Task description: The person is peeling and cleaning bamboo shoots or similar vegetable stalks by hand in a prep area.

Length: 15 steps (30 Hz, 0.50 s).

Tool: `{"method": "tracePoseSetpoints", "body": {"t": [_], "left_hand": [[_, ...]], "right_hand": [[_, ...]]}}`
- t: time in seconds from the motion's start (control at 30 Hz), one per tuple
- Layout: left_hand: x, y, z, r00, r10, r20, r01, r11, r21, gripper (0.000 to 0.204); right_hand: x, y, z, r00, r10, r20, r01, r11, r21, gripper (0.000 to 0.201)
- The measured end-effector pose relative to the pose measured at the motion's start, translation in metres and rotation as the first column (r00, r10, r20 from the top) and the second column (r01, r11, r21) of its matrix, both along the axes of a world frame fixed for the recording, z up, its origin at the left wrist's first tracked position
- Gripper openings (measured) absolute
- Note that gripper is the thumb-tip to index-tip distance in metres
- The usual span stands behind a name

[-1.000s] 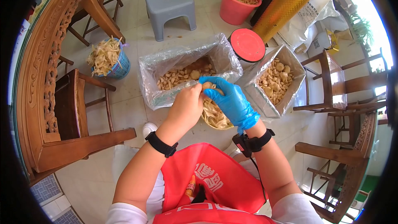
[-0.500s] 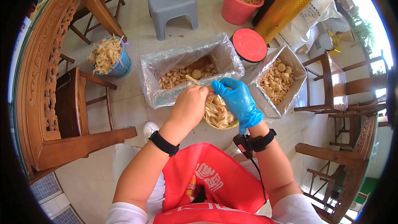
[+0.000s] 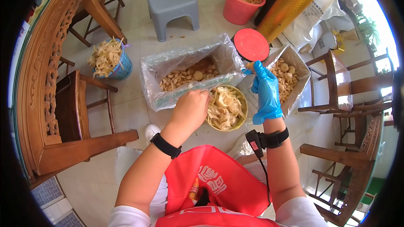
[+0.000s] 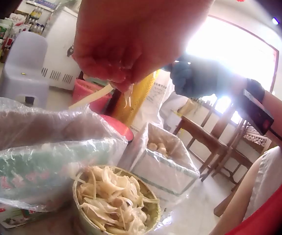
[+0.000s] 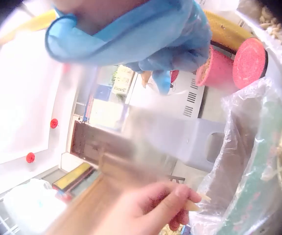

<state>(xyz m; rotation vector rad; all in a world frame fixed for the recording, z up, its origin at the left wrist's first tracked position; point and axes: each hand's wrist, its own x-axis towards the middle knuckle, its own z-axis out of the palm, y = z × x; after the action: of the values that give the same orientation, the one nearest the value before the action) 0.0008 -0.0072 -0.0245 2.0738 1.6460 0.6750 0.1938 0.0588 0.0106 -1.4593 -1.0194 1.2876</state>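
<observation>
My bare left hand (image 3: 191, 108) is beside a yellow-rimmed basket (image 3: 245, 113) of pale garlic-like peels (image 3: 225, 106). Its fingers pinch a thin pale stalk (image 4: 92, 96), which sticks out past the fingertips in the left wrist view. My blue-gloved right hand (image 3: 267, 90) is raised by the right-hand box, partly covering it. A small tan piece (image 3: 250, 64) shows at its fingertips, most of it hidden by the glove. Behind the basket, a plastic-lined box (image 3: 153, 96) holds loose cloves (image 3: 176, 80) and a round bulb (image 3: 198, 75).
Another lined box (image 3: 296, 90) with cloves and bulbs stands at right. A red-lidded container (image 3: 251, 45) sits behind both boxes. Further back are a grey plastic chair (image 3: 174, 6) and a pink bucket (image 3: 240, 12). At left, a blue basket (image 3: 122, 65) overflows with peels.
Both hands were together above the peel basket. My right hand has moved away to the right with the small tan piece, uncovering the basket; my left hand has stayed near its left rim.
</observation>
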Motion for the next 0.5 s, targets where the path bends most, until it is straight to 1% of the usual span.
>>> {"method": "tracePoseSetpoints", "body": {"t": [0.07, 0.2, 0.27, 0.3, 0.33, 0.37, 0.4, 0.43, 0.5], "left_hand": [[0.003, -0.001, -0.003, 1.0, -0.016, -0.007, 0.016, 1.0, -0.009, 0.011], [0.013, 0.0, -0.005, 0.998, -0.047, -0.037, 0.046, 0.999, -0.027, 0.011], [0.02, 0.002, -0.006, 0.996, -0.071, -0.059, 0.069, 0.997, -0.036, 0.013], [0.024, 0.003, -0.007, 0.992, -0.095, -0.081, 0.091, 0.995, -0.046, 0.015], [0.028, 0.003, -0.006, 0.992, -0.097, -0.078, 0.094, 0.995, -0.044, 0.015], [0.033, 0.003, -0.005, 0.984, -0.127, -0.125, 0.124, 0.992, -0.026, 0.019], [0.037, 0.003, -0.004, 0.973, -0.155, -0.174, 0.155, 0.988, -0.01, 0.023], [0.041, 0.004, -0.002, 0.972, -0.157, -0.173, 0.158, 0.987, -0.008, 0.023], [0.047, 0.007, 0.001, 0.993, -0.063, -0.104, 0.058, 0.997, -0.043, 0.025]], "right_hand": [[0.003, 0.001, -0.001, 0.998, -0.012, -0.066, 0.01, 0.999, -0.031, 0.038], [0.004, -0.001, 0.001, 0.999, 0.015, -0.05, -0.017, 0.999, -0.051, 0.038], [0.005, -0.001, 0.002, 0.998, 0.064, -0.025, -0.065, 0.996, -0.058, 0.038], [0.005, -0.002, 0.002, 0.998, 0.061, -0.023, -0.062, 0.996, -0.057, 0.038], [0.005, -0.003, 0.002, 0.997, 0.072, 0.027, -0.071, 0.996, -0.06, 0.038], [0.006, -0.003, 0.003, 0.993, 0.083, 0.078, -0.079, 0.995, -0.062, 0.039], [0.007, -0.003, 0.003, 0.993, 0.081, 0.08, -0.076, 0.995, -0.06, 0.039], [0.007, -0.004, 0.003, 0.991, 0.087, 0.097, -0.082, 0.995, -0.049, 0.04], [0.009, -0.004, -0.001, 0.99, 0.095, 0.101, -0.093, 0.995, -0.03, 0.041]]}}
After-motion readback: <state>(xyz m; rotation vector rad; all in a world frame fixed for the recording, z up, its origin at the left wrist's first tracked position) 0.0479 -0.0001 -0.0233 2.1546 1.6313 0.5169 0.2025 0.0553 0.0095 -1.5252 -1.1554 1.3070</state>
